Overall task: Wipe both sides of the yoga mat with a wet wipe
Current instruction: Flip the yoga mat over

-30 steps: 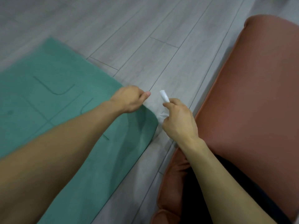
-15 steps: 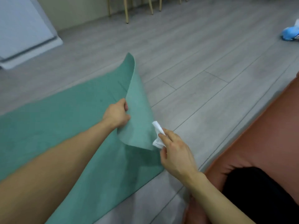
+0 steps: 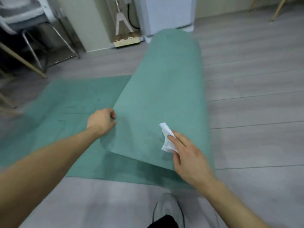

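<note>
A teal yoga mat [image 3: 164, 89] lies on the grey floor, its near part folded over so a long flap shows its underside. My left hand [image 3: 102, 120] grips the flap's left edge, fingers curled round it. My right hand [image 3: 187, 155] holds a crumpled white wet wipe [image 3: 167, 137] between thumb and fingers, on or just above the flap near its lower right. The flat part of the mat spreads to the left under the flap.
A metal-legged chair [image 3: 32, 30] and wooden legs [image 3: 24, 63] stand at the back left. A white cabinet [image 3: 167, 14] and a white stand [image 3: 121, 22] are behind the mat. My grey shoe [image 3: 167, 209] is at the bottom. Grey plank floor [image 3: 255, 112] stretches right.
The mat's corner, only lifted before, is now folded far over into a long flap. My left hand moved with its edge. My right hand brought the wipe over the flap. The view swung away from the red seat.
</note>
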The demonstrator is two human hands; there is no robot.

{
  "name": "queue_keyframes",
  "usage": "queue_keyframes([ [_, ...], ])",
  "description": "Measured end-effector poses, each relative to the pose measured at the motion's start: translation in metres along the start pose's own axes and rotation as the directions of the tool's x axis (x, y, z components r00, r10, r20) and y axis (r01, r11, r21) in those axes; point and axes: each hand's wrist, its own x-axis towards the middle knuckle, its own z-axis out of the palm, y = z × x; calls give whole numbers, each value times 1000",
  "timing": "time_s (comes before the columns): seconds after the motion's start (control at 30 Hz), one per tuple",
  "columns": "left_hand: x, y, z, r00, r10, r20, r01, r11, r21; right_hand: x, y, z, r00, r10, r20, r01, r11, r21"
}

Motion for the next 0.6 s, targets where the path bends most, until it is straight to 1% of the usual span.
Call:
queue_keyframes([
  [0.07, -9, -52, 14, 991, -114, -71, 117, 992, 50, 2, -6, 17, 999, -33, 13, 33, 998, 54],
  [0.1, -13, -75, 24, 983, -165, -81, 172, 981, 90, 3, -6, 23, 999, -50, 22, 48, 996, 76],
  [0.17, -24, -109, 46, 964, -262, -36, 265, 947, 183, 4, -4, 34, 998, -55, 44, 50, 993, 103],
  [0.2, -30, -117, 58, 958, -287, 2, 279, 934, 225, 5, -2, 37, 998, -45, 52, 38, 993, 113],
  [0.23, -36, -117, 68, 960, -279, 29, 264, 933, 245, 6, 1, 40, 998, -31, 60, 23, 992, 122],
  [0.27, -41, -108, 74, 972, -233, 27, 222, 951, 215, 7, 4, 42, 998, -15, 60, 7, 992, 126],
  [0.3, -45, -92, 79, 989, -146, -11, 146, 981, 129, 8, 7, 43, 999, -2, 52, -4, 992, 124],
  [0.33, -50, -69, 81, 997, -35, -70, 36, 999, 12, 8, 11, 43, 999, 9, 35, -14, 992, 123],
  [0.37, -57, -41, 79, 988, 92, -123, -105, 989, -104, 7, 17, 41, 1000, 27, 10, -28, 991, 128],
  [0.4, -66, -11, 75, 962, 226, -152, -253, 949, -189, 5, 24, 37, 998, 53, -21, -49, 990, 135],
  [0.43, -76, 19, 71, 924, 355, -142, -380, 890, -251, 3, 32, 33, 995, 83, -56, -75, 987, 144],
  [0.5, -98, 69, 62, 819, 574, -13, -548, 775, -315, -5, 50, 26, 982, 150, -119, -130, 979, 157],
  [0.53, -108, 88, 59, 750, 657, 74, -614, 734, -292, -11, 59, 23, 971, 188, -145, -164, 973, 164],
  [0.6, -122, 116, 63, 613, 752, 242, -747, 652, -134, -24, 78, 14, 939, 274, -208, -242, 956, 169],
])
